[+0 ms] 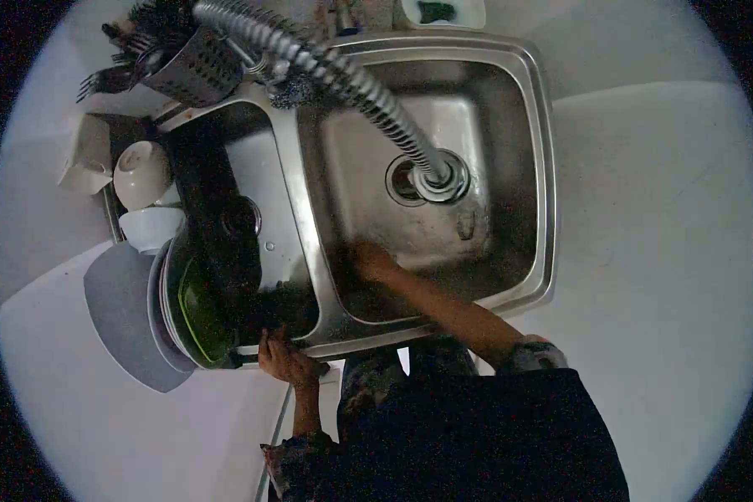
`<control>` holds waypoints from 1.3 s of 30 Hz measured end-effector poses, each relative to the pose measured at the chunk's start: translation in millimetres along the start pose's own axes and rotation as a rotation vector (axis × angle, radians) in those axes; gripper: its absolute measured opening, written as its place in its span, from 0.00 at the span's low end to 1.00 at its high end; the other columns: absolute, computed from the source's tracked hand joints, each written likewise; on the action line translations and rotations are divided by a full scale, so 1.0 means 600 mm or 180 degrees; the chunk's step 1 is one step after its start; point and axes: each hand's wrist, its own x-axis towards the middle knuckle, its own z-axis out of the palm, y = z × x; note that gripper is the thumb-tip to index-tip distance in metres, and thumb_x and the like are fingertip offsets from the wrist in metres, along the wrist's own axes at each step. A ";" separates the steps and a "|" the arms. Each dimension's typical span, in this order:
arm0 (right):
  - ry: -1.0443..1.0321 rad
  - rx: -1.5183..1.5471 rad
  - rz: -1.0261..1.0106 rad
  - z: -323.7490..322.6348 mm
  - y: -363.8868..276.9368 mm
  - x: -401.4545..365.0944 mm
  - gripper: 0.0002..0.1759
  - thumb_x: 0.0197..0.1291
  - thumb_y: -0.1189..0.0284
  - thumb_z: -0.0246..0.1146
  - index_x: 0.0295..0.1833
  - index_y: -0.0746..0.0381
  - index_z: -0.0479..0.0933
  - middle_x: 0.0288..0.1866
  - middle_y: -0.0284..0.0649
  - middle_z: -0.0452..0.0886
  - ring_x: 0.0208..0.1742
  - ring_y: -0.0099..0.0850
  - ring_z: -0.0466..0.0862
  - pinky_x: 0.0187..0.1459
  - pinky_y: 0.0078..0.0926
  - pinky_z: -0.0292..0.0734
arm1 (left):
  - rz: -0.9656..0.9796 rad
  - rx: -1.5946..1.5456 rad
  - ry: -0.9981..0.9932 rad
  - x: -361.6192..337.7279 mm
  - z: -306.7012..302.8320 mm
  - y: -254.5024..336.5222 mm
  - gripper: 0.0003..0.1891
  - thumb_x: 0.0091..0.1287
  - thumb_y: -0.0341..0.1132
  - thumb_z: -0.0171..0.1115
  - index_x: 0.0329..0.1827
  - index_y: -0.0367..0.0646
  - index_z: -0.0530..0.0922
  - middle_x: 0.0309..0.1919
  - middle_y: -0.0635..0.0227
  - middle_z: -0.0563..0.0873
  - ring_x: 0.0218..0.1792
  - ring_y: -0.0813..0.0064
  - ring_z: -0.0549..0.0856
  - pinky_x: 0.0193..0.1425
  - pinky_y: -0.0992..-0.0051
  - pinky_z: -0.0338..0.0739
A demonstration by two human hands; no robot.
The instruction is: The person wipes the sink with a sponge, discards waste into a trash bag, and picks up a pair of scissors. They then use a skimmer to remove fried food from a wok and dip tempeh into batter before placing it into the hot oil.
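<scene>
My right hand (375,261) is down inside the steel right basin (507,251), near its left wall. Dark and blurred, its fingers do not show whether they hold anything. At the front edge of the left basin (255,146), my left hand (283,360) rests by the rim with its fingers pointing up and partly spread, and nothing is seen in it. A coiled spring faucet (376,105) arches over the right basin, its head (443,180) hanging above the drain (403,181).
Left of the sink, a rack holds a green plate (201,314), a grey board (125,309), a white bowl (152,227) and a cream cup (142,174). A cutlery holder (194,71) with forks stands behind. A white container (443,15) sits at the back.
</scene>
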 end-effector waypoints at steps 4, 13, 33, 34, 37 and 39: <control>0.0404 0.3122 0.1154 -0.200 -0.103 -0.055 0.16 0.49 0.81 0.56 0.47 0.64 0.74 0.44 0.46 0.78 0.46 0.38 0.79 0.48 0.37 0.73 | -0.0540 -0.1371 -0.0199 -0.001 0.006 0.009 0.28 0.71 0.52 0.33 0.48 0.41 0.79 0.48 0.55 0.78 0.52 0.59 0.73 0.53 0.57 0.63; 0.2332 0.2290 0.0711 -0.124 -0.076 0.101 0.14 0.50 0.81 0.57 0.45 0.66 0.75 0.43 0.45 0.79 0.40 0.35 0.81 0.42 0.28 0.75 | 0.0036 -0.0159 -0.0052 0.004 -0.006 0.001 0.26 0.72 0.48 0.32 0.50 0.41 0.79 0.48 0.54 0.78 0.54 0.55 0.72 0.51 0.56 0.68; 0.3208 0.2965 0.0401 -0.260 -0.175 0.100 0.11 0.53 0.74 0.61 0.41 0.68 0.78 0.33 0.44 0.82 0.34 0.36 0.81 0.39 0.31 0.72 | -0.0062 -0.0071 -0.0239 -0.003 -0.005 -0.009 0.25 0.71 0.47 0.35 0.47 0.40 0.79 0.48 0.57 0.79 0.52 0.57 0.71 0.54 0.59 0.62; 0.3055 0.2811 0.0475 -0.252 -0.175 0.106 0.11 0.54 0.74 0.59 0.41 0.68 0.78 0.33 0.45 0.81 0.36 0.37 0.80 0.41 0.32 0.72 | -0.0229 0.0169 -0.0418 0.000 -0.011 0.000 0.26 0.71 0.49 0.35 0.46 0.40 0.80 0.48 0.56 0.78 0.52 0.58 0.71 0.54 0.59 0.62; 0.3017 0.2470 0.0805 -0.200 -0.135 0.169 0.15 0.57 0.71 0.57 0.49 0.66 0.75 0.45 0.49 0.79 0.47 0.41 0.78 0.51 0.36 0.69 | -0.0541 -0.0296 -0.0325 -0.003 -0.003 0.003 0.28 0.71 0.50 0.33 0.45 0.40 0.80 0.47 0.57 0.78 0.51 0.59 0.72 0.54 0.59 0.61; 0.3100 0.2391 0.0625 -0.210 -0.126 0.176 0.15 0.57 0.67 0.58 0.47 0.64 0.76 0.43 0.48 0.79 0.46 0.41 0.78 0.50 0.36 0.70 | -0.0438 -0.0119 -0.0294 -0.011 0.007 -0.013 0.28 0.71 0.51 0.33 0.45 0.40 0.80 0.47 0.57 0.78 0.52 0.59 0.72 0.54 0.58 0.62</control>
